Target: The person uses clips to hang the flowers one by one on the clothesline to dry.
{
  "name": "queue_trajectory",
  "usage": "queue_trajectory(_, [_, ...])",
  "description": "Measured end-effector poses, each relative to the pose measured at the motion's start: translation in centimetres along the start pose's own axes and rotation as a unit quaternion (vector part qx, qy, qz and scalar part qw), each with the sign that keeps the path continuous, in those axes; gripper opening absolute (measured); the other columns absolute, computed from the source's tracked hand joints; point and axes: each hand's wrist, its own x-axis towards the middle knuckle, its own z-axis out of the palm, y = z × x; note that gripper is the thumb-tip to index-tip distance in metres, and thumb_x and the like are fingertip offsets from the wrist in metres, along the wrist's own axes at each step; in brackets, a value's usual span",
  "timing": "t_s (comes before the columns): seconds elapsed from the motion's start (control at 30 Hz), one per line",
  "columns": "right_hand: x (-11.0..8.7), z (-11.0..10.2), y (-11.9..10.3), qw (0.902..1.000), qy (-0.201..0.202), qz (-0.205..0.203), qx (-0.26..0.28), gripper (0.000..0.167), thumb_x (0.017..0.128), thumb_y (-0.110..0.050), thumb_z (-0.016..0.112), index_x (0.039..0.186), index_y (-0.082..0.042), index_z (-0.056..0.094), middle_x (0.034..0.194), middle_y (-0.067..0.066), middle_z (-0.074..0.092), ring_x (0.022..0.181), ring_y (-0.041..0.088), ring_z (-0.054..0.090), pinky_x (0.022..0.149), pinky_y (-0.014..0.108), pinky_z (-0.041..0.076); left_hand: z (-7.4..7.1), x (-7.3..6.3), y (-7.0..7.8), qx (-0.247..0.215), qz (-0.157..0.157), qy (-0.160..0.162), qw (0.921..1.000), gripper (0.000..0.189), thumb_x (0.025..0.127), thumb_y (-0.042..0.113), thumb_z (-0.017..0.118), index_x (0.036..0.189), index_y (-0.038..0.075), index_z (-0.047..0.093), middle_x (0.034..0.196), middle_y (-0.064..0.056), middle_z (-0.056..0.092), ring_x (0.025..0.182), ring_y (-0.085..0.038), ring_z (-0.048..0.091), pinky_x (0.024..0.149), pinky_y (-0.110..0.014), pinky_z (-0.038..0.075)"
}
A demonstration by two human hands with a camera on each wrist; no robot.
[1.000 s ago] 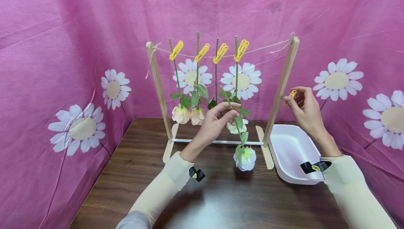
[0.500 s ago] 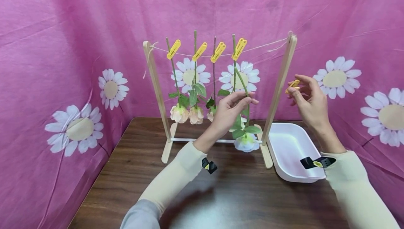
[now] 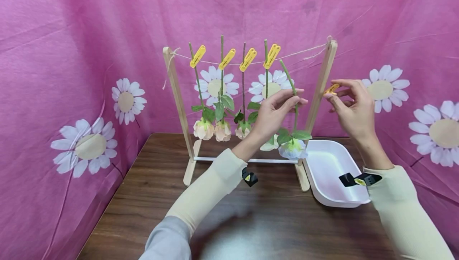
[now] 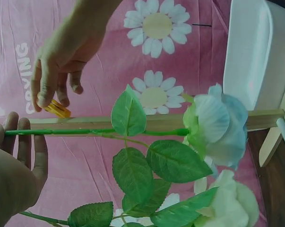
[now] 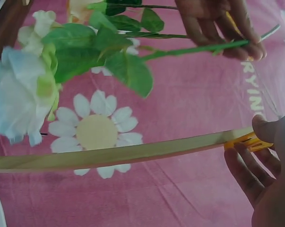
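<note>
My left hand (image 3: 276,110) pinches the green stem of a pale blue-white artificial rose (image 3: 293,148), which hangs bloom down in front of the rack's right side. The stem's upper end stands just below the string (image 3: 297,53). In the left wrist view the rose (image 4: 218,125) shows its leaves and whole bloom. Beside the right post, my right hand (image 3: 355,108) pinches a yellow clothespin (image 3: 331,89) between thumb and fingers. From the right wrist the clothespin (image 5: 248,141) appears near the wooden post (image 5: 133,153). Several upside-down roses hang from the string, each by a yellow clothespin (image 3: 272,56).
A wooden rack with a left post (image 3: 177,96) and a white lower bar (image 3: 265,161) stands on the dark wood table (image 3: 150,212). To its right sits a white plastic basin (image 3: 331,164). Pink cloth (image 3: 107,21) with printed daisies surrounds the table.
My left hand has moved right and up with the rose, whose bloom rose from low over the table to beside the right post. My right hand has lifted slightly, still holding the clothespin.
</note>
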Motion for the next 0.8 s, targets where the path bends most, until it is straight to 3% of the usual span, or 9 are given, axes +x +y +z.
queue_trajectory(0.17, [0.9, -0.1, -1.0, 0.9990, 0.040, -0.005, 0.016, 0.041, 0.091, 0.009, 0.077, 0.131, 0.007, 0.068, 0.101, -0.014, 0.067, 0.072, -0.003, 0.065, 0.058, 0.010, 0.055, 0.2, 1.1, 0.0, 0.006, 0.005, 0.013, 0.9999, 0.029, 0.109, 0.008, 0.059, 0.135, -0.003, 0.067, 0.117, -0.030, 0.074, 0.110, -0.037, 0.073, 0.095, -0.049, 0.062])
queue_trajectory(0.27, [1.6, -0.1, -1.9, 0.9973, 0.063, -0.010, 0.035, 0.037, 0.088, 0.011, 0.080, 0.124, 0.010, 0.070, 0.095, -0.013, 0.071, 0.074, -0.002, 0.066, 0.058, 0.010, 0.055, 0.4, 1.8, -0.1, 0.015, -0.004, 0.024, 0.9996, 0.029, 0.109, 0.010, 0.060, 0.134, 0.000, 0.068, 0.116, -0.026, 0.076, 0.108, -0.031, 0.075, 0.096, -0.048, 0.062])
queue_trajectory(0.4, [2.4, 0.0, -3.6, 0.9943, 0.082, -0.008, 0.068, 0.032, 0.085, 0.012, 0.083, 0.116, 0.011, 0.073, 0.090, -0.011, 0.075, 0.074, 0.000, 0.067, 0.056, 0.010, 0.054, 0.5, 2.7, 0.0, 0.036, -0.017, 0.035, 0.9986, 0.029, 0.109, 0.013, 0.060, 0.135, 0.002, 0.068, 0.116, -0.023, 0.077, 0.101, -0.016, 0.076, 0.089, -0.031, 0.064])
queue_trajectory(0.47, [2.7, 0.1, -4.5, 0.9933, 0.086, 0.000, 0.077, 0.030, 0.084, 0.011, 0.083, 0.113, 0.009, 0.075, 0.088, -0.010, 0.076, 0.070, 0.001, 0.066, 0.055, 0.010, 0.054, 0.6, 3.1, 0.1, 0.046, -0.014, 0.039, 0.9981, 0.029, 0.109, 0.013, 0.060, 0.135, 0.001, 0.068, 0.115, -0.023, 0.077, 0.100, -0.015, 0.076, 0.085, -0.026, 0.063])
queue_trajectory(0.8, [4.2, 0.7, -6.0, 0.9973, 0.060, 0.017, 0.039, 0.021, 0.088, 0.005, 0.083, 0.108, 0.001, 0.079, 0.089, -0.016, 0.075, 0.068, 0.001, 0.062, 0.053, 0.011, 0.049, 0.8, 4.3, 0.6, 0.092, -0.048, 0.068, 0.9923, 0.029, 0.111, 0.018, 0.058, 0.136, 0.009, 0.069, 0.114, -0.013, 0.080, 0.101, -0.013, 0.078, 0.088, -0.030, 0.064])
